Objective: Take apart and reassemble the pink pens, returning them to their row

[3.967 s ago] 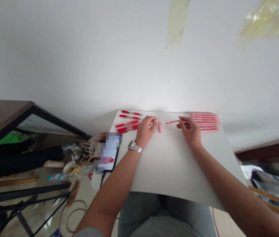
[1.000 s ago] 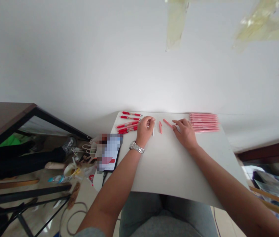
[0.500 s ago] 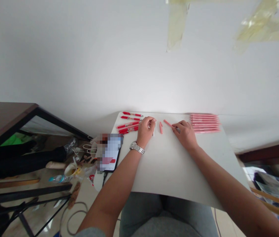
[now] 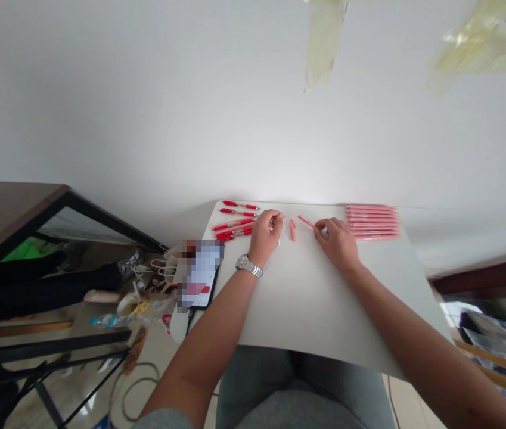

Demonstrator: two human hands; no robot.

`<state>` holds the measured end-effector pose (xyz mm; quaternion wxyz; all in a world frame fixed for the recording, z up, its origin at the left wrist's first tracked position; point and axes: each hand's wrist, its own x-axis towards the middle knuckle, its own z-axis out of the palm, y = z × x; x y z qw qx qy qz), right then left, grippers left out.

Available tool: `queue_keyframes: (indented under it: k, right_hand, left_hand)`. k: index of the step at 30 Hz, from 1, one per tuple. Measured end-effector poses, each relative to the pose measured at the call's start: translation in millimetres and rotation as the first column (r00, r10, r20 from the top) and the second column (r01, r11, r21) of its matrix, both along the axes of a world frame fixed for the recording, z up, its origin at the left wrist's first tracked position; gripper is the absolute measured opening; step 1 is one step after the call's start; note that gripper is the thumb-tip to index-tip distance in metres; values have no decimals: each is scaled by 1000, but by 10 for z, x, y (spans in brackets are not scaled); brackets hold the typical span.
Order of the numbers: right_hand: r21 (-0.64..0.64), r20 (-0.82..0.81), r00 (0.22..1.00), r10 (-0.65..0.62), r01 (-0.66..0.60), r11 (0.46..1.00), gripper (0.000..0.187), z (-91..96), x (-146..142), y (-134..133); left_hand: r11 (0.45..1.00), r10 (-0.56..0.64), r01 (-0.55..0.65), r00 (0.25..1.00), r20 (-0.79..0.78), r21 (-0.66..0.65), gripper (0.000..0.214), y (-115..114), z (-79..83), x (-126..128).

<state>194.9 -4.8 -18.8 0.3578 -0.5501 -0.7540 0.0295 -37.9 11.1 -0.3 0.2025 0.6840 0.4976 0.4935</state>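
Observation:
Between the thumb and fingers of my right hand is a pink pen barrel, its far end pointing up and left. My left hand is closed in a pinch just right of the red pens. A thin white piece shows below those fingers; whether they grip it is hidden. On the white table, in the gap between both hands, lies a pink pen cap. Several red pens lie at the table's back left, some partly behind my left hand.
A row of several pink pens lies at the back right, beside my right hand. A phone with a cable rests at the table's left edge. The wall rises behind the table. Cluttered items, including a cup, stand lower left.
The pink barrel in my right hand has tilted very slightly. My left hand stays nearly in place, and less of the thin white piece shows below it. The view has shifted a little.

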Motion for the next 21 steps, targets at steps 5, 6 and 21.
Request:
queue_keyframes:
  k: [5, 6, 21]
  right_hand:
    - [19, -56, 983, 173, -172, 985, 17, 50, -11, -18]
    - [17, -61, 976, 211, -210, 977, 17, 60, -18, -24]
    - [69, -119, 958, 260, -253, 965, 16, 111, -49, -53]
  left_hand:
    - [999, -44, 44, 998, 48, 0, 15, -22, 26, 23]
    - [998, -60, 61, 996, 60, -5, 15, -29, 33, 28]
    - [970, -231, 236, 968, 95, -51, 20, -60, 40, 43]
